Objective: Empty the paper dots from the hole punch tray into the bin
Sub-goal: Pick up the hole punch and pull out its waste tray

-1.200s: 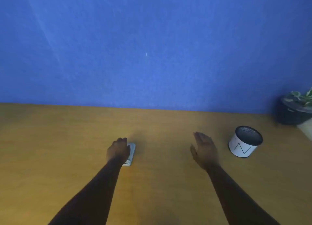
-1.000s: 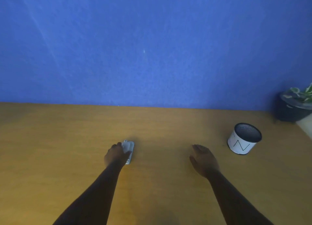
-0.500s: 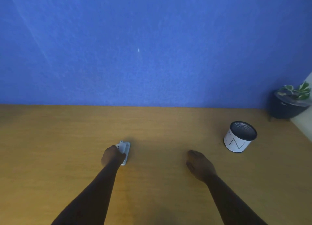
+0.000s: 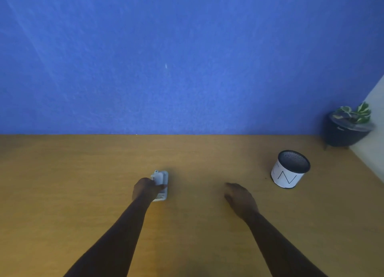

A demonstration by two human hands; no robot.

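A small white hole punch (image 4: 160, 179) lies on the wooden desk (image 4: 83, 183), a little left of centre. My left hand (image 4: 146, 189) covers its near left side, fingers curled around it, and the punch still rests on the desk. My right hand (image 4: 240, 197) lies palm down on the desk to the right, fingers loosely apart, holding nothing. The bin (image 4: 290, 169), a small white cylinder with a black mesh inside and a black line mark on its side, stands further right. No paper dots are visible.
A dark pot with a green and white plant (image 4: 349, 127) stands in the far right corner by a pale side wall. A blue wall (image 4: 166, 58) runs behind the desk. The desk's right edge slants near the bin.
My left hand has slid back along the hole punch and closed on it. My right hand has dropped from raised to flat on the desk. The view has shifted slightly.
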